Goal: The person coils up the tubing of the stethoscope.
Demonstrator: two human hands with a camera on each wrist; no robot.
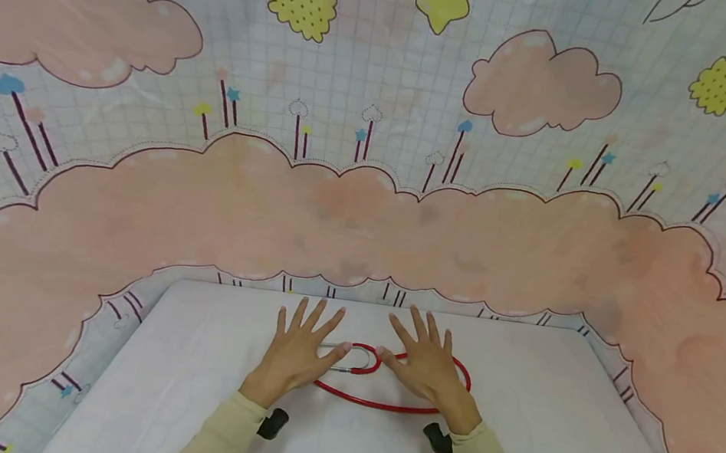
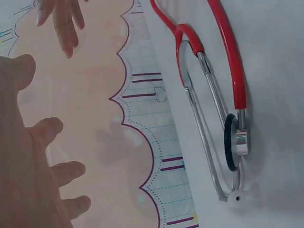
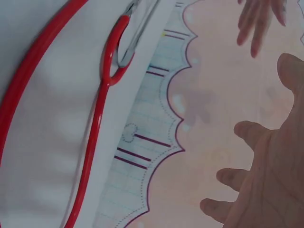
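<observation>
A stethoscope with red tubing and a metal headset lies on the white table, its tube bent in a loop. Seen from the left wrist, its chest piece has a dark rim and sits beside the metal ear tubes. Both hands hover over it with fingers spread. My left hand is above the chest-piece end and hides part of it. My right hand is above the looped tubing, covering part of that too. Neither hand holds anything. The red fork of the tubing shows in the right wrist view.
The white table reaches a far edge just beyond the fingertips. Behind and around it hangs a cloth printed with clouds and stars. A black wrist device is at the left wrist, another at the right.
</observation>
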